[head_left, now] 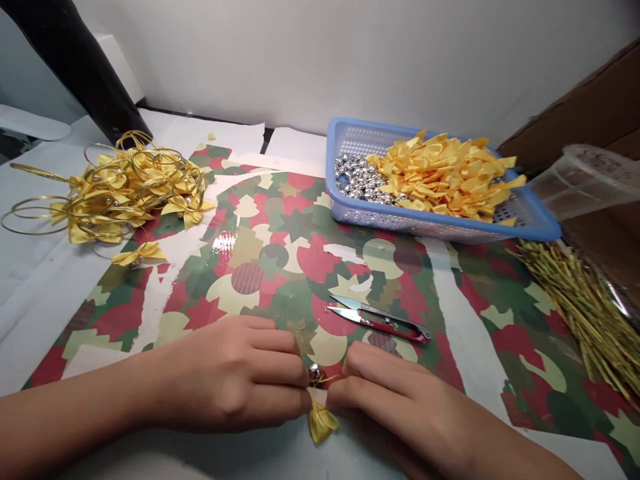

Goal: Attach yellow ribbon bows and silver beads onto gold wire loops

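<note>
My left hand (235, 377) and my right hand (400, 400) meet fingertip to fingertip at the near edge of the table. Between them they pinch a small silver bell (316, 374) on a thin gold cord, with a yellow ribbon bow (321, 423) hanging just below. Both hands have their fingers curled and pressed together on this piece. Red-handled thread snips (380, 320) lie open on the patterned wrapping paper (280, 267), a little beyond my right hand.
A blue basket (425, 223) at the back right holds silver bells (361, 179) and yellow bows (445, 175). A heap of finished bows with gold loops (120, 190) lies at the left. Gold cords (585, 307) in clear plastic lie at the right.
</note>
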Demonstrator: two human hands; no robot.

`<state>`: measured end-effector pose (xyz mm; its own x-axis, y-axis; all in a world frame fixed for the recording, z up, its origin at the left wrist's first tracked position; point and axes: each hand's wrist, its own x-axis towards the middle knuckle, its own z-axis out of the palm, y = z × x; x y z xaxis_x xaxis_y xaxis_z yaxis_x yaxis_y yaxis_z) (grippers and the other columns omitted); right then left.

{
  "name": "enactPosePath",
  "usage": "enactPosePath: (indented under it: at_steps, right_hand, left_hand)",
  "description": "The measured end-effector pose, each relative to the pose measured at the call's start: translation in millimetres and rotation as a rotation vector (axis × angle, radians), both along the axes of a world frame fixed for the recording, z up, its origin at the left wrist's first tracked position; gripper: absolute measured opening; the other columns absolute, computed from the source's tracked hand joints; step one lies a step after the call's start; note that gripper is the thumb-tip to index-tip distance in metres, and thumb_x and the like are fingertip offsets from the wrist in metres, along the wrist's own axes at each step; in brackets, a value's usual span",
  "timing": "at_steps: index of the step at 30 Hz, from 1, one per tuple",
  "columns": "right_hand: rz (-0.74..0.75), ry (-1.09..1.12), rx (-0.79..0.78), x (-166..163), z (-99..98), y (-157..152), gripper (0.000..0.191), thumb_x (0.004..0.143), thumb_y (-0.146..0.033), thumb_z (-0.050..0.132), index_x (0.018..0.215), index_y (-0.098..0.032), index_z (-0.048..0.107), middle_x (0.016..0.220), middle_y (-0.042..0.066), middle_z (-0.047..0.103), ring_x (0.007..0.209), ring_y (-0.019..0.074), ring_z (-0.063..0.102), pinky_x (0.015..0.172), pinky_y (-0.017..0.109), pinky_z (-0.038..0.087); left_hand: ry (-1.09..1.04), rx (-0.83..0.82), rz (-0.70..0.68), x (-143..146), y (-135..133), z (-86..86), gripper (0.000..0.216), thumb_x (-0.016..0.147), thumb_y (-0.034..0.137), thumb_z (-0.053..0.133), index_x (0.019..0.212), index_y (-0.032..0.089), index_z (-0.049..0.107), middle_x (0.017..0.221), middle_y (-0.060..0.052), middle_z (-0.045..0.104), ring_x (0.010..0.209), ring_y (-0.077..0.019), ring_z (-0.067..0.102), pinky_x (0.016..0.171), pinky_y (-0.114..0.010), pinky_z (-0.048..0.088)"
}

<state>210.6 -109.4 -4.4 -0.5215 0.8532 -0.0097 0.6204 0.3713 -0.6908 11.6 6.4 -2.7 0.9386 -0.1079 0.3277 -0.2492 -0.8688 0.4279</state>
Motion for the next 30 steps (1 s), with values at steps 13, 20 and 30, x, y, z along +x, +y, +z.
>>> enactPosePath:
  at_steps: [13,20,30]
  right_hand:
    - [-0.004,-0.051,0.057,-4.0,2.3,2.1,0.035,0.095,-0.008,0.029,0.090,-0.015,0.063,0.074,0.005,0.057,0.067,0.0157,0.053,0.055,0.022,0.042]
    - [-0.046,-0.030,0.165,-7.0,-7.1,-0.2,0.039,0.098,-0.012,0.026,0.083,-0.017,0.061,0.069,0.003,0.054,0.062,0.0146,0.051,0.049,0.021,0.039]
    - [-0.028,-0.042,0.105,-5.0,1.9,0.9,0.033,0.095,-0.008,0.031,0.086,-0.015,0.062,0.072,0.005,0.056,0.064,0.0161,0.054,0.052,0.022,0.042]
  left_hand:
    - [-0.010,-0.013,0.004,1.0,0.6,-0.2,0.032,0.095,0.006,0.038,0.084,0.009,0.068,0.078,-0.008,0.073,0.066,-0.0174,0.062,0.052,-0.031,0.047]
    - [-0.007,0.007,0.013,1.3,0.1,0.2,0.031,0.095,0.005,0.040,0.084,0.013,0.067,0.078,-0.007,0.073,0.066,-0.0162,0.063,0.053,-0.029,0.049]
    - [-0.005,-0.002,0.006,0.1,1.4,-1.2,0.032,0.096,0.007,0.039,0.085,0.007,0.070,0.075,-0.007,0.073,0.064,-0.0169,0.060,0.052,-0.031,0.044]
